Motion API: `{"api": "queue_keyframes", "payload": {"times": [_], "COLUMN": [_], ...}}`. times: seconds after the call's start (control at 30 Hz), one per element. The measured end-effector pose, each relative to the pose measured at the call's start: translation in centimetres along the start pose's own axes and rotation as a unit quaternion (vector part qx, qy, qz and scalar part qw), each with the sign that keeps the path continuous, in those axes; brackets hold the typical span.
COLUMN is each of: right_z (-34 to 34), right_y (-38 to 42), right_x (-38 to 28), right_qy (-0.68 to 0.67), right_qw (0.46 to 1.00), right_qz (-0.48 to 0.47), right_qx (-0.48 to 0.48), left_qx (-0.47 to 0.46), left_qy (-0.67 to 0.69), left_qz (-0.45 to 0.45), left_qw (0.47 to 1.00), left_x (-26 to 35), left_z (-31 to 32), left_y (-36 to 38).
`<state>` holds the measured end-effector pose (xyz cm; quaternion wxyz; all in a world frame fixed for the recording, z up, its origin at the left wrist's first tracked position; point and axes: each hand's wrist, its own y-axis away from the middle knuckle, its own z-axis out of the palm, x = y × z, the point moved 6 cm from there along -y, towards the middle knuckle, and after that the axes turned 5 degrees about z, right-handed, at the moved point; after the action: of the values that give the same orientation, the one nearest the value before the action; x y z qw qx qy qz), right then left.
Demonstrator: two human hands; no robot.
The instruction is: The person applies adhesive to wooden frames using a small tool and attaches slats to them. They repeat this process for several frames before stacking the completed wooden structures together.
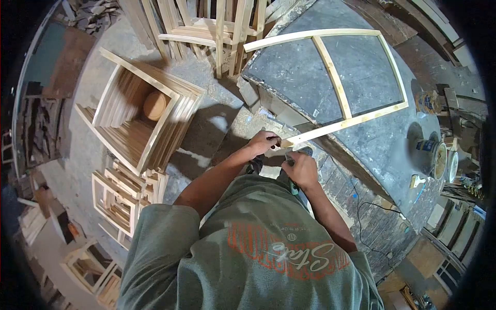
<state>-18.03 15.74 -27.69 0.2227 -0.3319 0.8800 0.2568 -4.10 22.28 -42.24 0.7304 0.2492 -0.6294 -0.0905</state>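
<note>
A pale wooden frame [330,67] lies over the grey slab-topped bench [289,67], one long rail reaching past the bench's near edge toward me. At the end of that rail is my left hand [262,143], fingers curled in and their tips right on the wood. My right hand [304,169] is closed around a grey and green tool [295,189], just below the same rail end. Palm and fingers cover most of the tool, so I cannot tell its kind.
To the left stands a stack of larger wooden frames [175,113] with a round brown object [155,106] inside. Smaller frames [116,199] are piled below it. More frames [222,31] lean behind. Buckets [439,157], a brush [416,181] and a black cable [361,227] are to the right.
</note>
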Motion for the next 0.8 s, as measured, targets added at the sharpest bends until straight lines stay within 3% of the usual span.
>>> {"api": "queue_keyframes", "payload": {"times": [0.13, 0.23, 0.33, 0.43, 0.53, 0.73, 0.8], "right_z": [-0.4, 0.5, -1.9, -2.6, -1.8, -2.0, -2.9], "right_y": [-1.0, -0.6, 0.4, 0.3, -0.1, -0.1, -0.6], "right_x": [0.8, 1.8, 1.0, 2.7, 4.3, 4.0, 3.3], "right_qy": [0.017, 0.056, 0.041, 0.060, 0.066, 0.045, 0.049], "right_qw": [0.999, 0.998, 0.999, 0.998, 0.996, 0.999, 0.997], "right_qz": [0.029, 0.011, -0.024, 0.011, 0.002, -0.011, 0.002], "right_qx": [0.009, -0.038, -0.001, 0.034, 0.054, 0.005, 0.051], "left_qx": [-0.002, 0.002, -0.017, -0.008, -0.008, 0.000, 0.002], "left_qy": [-0.043, -0.043, -0.028, -0.030, -0.034, 0.002, -0.005], "left_qz": [-0.015, -0.016, -0.021, -0.060, -0.056, -0.008, -0.007], "left_qw": [0.999, 0.999, 0.999, 0.998, 0.998, 1.000, 1.000], "left_x": [0.2, 0.7, 0.5, 0.2, 0.4, -0.1, -0.5], "left_z": [-0.1, -0.2, -0.1, -0.1, 0.0, -0.1, -0.1], "left_y": [0.2, 0.3, 0.2, 0.4, 0.4, 0.0, -0.3]}}
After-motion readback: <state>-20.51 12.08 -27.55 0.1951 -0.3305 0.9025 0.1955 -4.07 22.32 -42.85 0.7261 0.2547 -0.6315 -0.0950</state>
